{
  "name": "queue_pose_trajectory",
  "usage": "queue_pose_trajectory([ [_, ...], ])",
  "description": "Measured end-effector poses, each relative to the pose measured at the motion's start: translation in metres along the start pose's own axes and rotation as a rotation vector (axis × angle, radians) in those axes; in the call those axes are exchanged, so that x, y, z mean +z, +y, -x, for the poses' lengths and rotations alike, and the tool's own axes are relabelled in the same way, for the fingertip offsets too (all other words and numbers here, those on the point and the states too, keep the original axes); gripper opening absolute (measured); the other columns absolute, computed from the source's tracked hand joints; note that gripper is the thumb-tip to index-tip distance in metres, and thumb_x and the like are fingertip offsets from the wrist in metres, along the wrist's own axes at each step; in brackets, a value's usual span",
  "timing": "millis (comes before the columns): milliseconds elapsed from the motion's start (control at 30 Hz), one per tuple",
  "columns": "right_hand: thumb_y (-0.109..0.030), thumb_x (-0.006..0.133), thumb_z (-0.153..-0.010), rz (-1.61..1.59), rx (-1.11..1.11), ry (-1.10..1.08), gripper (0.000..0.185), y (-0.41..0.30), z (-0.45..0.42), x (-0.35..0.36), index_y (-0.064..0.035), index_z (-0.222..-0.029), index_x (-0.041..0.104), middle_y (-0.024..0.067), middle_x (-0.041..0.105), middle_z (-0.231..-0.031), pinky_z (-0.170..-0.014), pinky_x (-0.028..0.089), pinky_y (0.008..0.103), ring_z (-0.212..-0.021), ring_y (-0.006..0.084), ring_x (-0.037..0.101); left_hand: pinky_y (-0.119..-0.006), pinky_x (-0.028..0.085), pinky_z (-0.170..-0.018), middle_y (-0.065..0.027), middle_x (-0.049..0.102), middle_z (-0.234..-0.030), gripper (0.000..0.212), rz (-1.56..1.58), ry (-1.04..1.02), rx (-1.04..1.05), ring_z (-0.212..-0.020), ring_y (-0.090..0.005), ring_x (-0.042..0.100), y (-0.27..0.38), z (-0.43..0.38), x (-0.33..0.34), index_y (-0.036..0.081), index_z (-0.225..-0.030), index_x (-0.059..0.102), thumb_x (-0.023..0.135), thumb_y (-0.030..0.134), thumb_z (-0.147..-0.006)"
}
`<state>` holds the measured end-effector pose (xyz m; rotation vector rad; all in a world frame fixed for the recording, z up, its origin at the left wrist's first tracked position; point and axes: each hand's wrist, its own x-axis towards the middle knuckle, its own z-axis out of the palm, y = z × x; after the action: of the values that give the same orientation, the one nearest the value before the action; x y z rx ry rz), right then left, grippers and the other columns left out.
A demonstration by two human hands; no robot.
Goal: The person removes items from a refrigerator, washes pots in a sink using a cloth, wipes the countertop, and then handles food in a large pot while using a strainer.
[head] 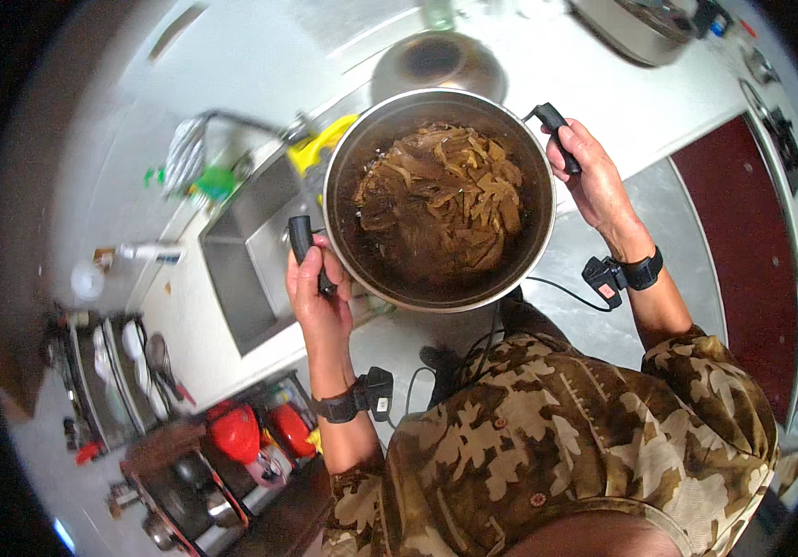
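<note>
A wide metal pot (pixel 364 264) hangs in front of me between both hands. Inside it lie brown, flat, strip-like pieces of food (pixel 468 188) with some dark liquid around them. My left hand (pixel 319 285) is closed around one black handle (pixel 299 240), beside the sink. My right hand (pixel 590 160) grips the other black handle (pixel 558 132), near the white counter. Beyond the pot's far rim sits a round metal lid or pan (pixel 434 63), partly hidden by the pot and blurred.
To the left is a stainless steel sink (pixel 232 278) with a faucet (pixel 246 120) and a yellow cloth-like thing (pixel 329 139). A rack of utensils (pixel 120 376) stands lower left, above red items (pixel 235 432) on a shelf. A grey appliance (pixel 639 31) sits on the counter (pixel 545 56).
</note>
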<state>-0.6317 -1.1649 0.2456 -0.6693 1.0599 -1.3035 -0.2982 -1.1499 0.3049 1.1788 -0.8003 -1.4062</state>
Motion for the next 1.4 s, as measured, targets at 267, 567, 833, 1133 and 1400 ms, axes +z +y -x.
queue_pose_trajectory([
  [267,-0.022,0.05,-0.095,-0.073,0.128,-0.107,0.019,0.061,0.032,0.189,-0.005,-0.102,0.048,-0.0026,0.043,-0.071,-0.059,0.033,0.0193,-0.063,0.0071,0.038,-0.019,0.023,-0.038,0.0028,0.043,-0.06,0.016,-0.049,0.075,0.075,-0.044,-0.0051,0.032,0.11,0.043,-0.158,0.003,-0.099,0.054,0.053,0.016,-0.089],
  [567,-0.017,0.051,-0.094,-0.146,0.234,-0.156,0.011,0.135,0.036,0.247,-0.0083,-0.097,0.045,-0.0021,0.047,-0.073,-0.057,0.039,0.0187,-0.063,0.0064,0.044,-0.019,0.021,-0.038,0.0033,0.042,-0.058,0.015,-0.099,0.19,0.088,-0.043,-0.0049,0.031,0.126,0.056,-0.231,0.003,-0.096,0.054,0.054,0.016,-0.088],
  [833,-0.019,0.05,-0.096,-0.014,0.298,-0.173,0.01,0.149,0.02,0.293,-0.0087,-0.097,0.048,-0.002,0.05,-0.077,-0.062,0.044,0.0173,-0.069,0.0056,0.048,-0.019,0.02,-0.036,0.0036,0.042,-0.059,0.012,-0.071,0.253,0.108,-0.042,-0.0045,0.031,0.124,0.044,-0.278,0.004,-0.093,0.054,0.058,0.014,-0.086],
  [1133,-0.015,0.051,-0.093,0.078,0.33,-0.183,0.01,0.184,-0.029,0.352,-0.0078,-0.1,0.049,-0.0016,0.051,-0.077,-0.064,0.043,0.0207,-0.067,0.0066,0.048,-0.02,0.019,-0.038,0.0047,0.038,-0.056,0.01,-0.059,0.326,0.023,-0.043,-0.0038,0.029,0.138,-0.003,-0.335,0.008,-0.083,0.05,0.058,0.013,-0.087],
  [1400,-0.01,0.059,-0.086,0.088,0.373,-0.14,0.028,0.209,-0.067,0.389,-0.0061,-0.113,0.049,-0.0013,0.055,-0.084,-0.065,0.043,0.0193,-0.074,0.0069,0.052,-0.019,0.018,-0.036,0.0046,0.038,-0.056,0.008,-0.078,0.315,-0.001,-0.043,-0.0036,0.03,0.146,-0.067,-0.378,0.006,-0.088,0.051,0.056,0.012,-0.088],
])
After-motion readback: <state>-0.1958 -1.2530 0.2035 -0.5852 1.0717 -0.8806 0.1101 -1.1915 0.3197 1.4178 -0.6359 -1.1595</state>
